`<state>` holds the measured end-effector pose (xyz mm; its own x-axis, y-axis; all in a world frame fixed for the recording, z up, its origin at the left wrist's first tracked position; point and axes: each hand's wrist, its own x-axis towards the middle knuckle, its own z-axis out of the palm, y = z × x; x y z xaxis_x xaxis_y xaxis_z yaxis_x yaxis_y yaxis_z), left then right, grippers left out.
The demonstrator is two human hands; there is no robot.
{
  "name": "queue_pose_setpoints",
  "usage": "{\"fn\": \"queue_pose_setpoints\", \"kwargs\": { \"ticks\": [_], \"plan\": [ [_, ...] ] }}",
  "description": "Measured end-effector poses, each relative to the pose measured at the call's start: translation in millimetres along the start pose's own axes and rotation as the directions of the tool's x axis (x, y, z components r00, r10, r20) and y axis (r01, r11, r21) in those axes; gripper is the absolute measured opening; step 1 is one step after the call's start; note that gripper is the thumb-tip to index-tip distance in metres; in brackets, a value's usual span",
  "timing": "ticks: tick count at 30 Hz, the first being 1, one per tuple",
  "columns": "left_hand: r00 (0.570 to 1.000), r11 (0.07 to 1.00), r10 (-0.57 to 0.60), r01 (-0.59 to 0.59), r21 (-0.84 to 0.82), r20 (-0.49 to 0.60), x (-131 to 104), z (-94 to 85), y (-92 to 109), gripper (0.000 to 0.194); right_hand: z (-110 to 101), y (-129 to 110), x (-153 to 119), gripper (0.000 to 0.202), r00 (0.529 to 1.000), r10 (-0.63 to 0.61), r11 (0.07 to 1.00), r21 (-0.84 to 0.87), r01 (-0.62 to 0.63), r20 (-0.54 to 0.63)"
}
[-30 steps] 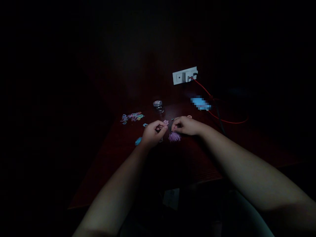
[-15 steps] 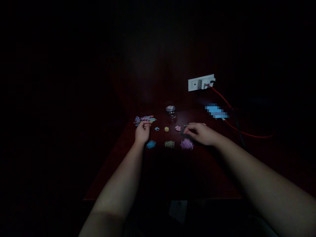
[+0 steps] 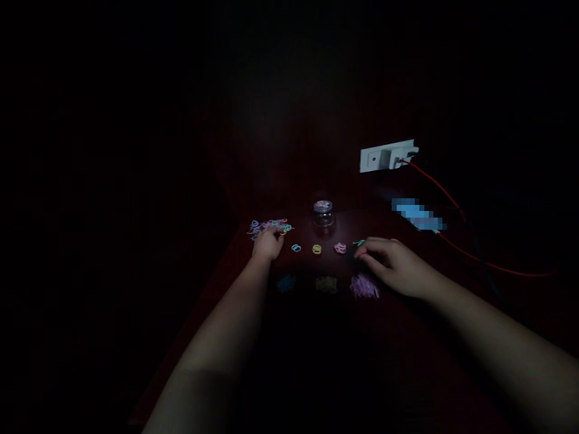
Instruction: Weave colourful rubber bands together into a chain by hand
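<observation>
My left hand (image 3: 268,244) reaches to the near edge of a mixed pile of small coloured bands (image 3: 260,227). Its fingers are bent together at the pile, and what they grip, if anything, is hidden. My right hand (image 3: 392,263) has thumb and fingertips together just above the table, beside a few green bands (image 3: 359,243); anything held there is too small to make out. Between the hands lie small groups of blue bands (image 3: 295,248), yellow bands (image 3: 316,249) and pink bands (image 3: 340,248).
Nearer me lie a dim blue heap (image 3: 286,283), a dull yellowish heap (image 3: 326,284) and a purple heap (image 3: 364,286) of bands. A lidded glass jar (image 3: 322,214) stands behind. At right are a blurred-out phone (image 3: 417,214), a red cable (image 3: 436,179) and a wall socket (image 3: 373,159).
The view has shifted, so the table things appear lower and further right. My left hand has moved in against the mixed pile. My right hand stays beside the green bands.
</observation>
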<state>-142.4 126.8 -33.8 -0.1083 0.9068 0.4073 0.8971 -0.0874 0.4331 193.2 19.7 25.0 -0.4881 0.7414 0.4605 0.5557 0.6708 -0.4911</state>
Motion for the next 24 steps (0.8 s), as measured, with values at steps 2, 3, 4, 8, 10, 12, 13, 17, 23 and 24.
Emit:
{"fn": "queue_pose_setpoints", "kwargs": {
  "ticks": [2,3,4,8,10,12,13,17,23,24],
  "plan": [
    [0.999,0.999,-0.044,0.045,-0.016,0.019,8.0,2.2,-2.7,0.021,-0.6,1.4,0.1,0.019,1.000,0.014,1.000,0.001,-0.014,-0.010],
    [0.997,0.997,-0.068,0.069,-0.022,0.024,11.2,2.9,-3.9,0.021,-0.9,2.4,0.3,0.018,1.000,0.019,1.000,0.004,-0.019,-0.022],
    [0.996,0.996,-0.087,0.087,-0.028,0.026,13.8,3.3,-4.9,0.020,-1.3,3.4,0.5,0.017,0.999,0.025,1.000,0.009,-0.024,-0.038],
    [0.995,0.993,-0.097,0.097,-0.070,0.001,17.5,2.6,-6.2,0.019,-1.6,7.5,1.0,0.016,0.995,0.043,0.999,0.027,-0.041,-0.085],
    [0.995,0.990,-0.100,0.097,-0.104,-0.026,16.1,1.1,-5.6,0.021,-1.0,9.1,0.9,0.016,0.992,0.057,0.998,0.037,-0.053,-0.111],
    [0.992,0.984,-0.112,0.103,-0.143,-0.053,14.1,-0.8,-4.9,0.022,0.1,10.3,0.6,0.016,0.988,0.062,0.997,0.057,-0.055,-0.139],
    [0.991,0.980,-0.120,0.108,-0.165,-0.066,13.2,-1.8,-4.7,0.021,0.7,10.9,0.5,0.015,0.987,0.062,0.996,0.066,-0.053,-0.145],
    [0.978,0.957,-0.167,0.130,-0.260,-0.122,12.1,-4.4,-5.9,0.022,3.1,13.0,0.4,0.014,0.983,0.066,0.995,0.084,-0.052,-0.169],
    [0.964,0.913,-0.205,0.127,-0.388,-0.167,13.2,-1.7,-10.4,0.020,5.6,13.5,0.0,0.013,0.983,0.050,0.996,0.086,-0.035,-0.179],
    [0.964,0.905,-0.207,0.124,-0.406,-0.167,13.3,-1.0,-11.0,0.020,6.0,13.2,-0.2,0.013,0.983,0.054,0.996,0.083,-0.040,-0.178]
  ]
}}
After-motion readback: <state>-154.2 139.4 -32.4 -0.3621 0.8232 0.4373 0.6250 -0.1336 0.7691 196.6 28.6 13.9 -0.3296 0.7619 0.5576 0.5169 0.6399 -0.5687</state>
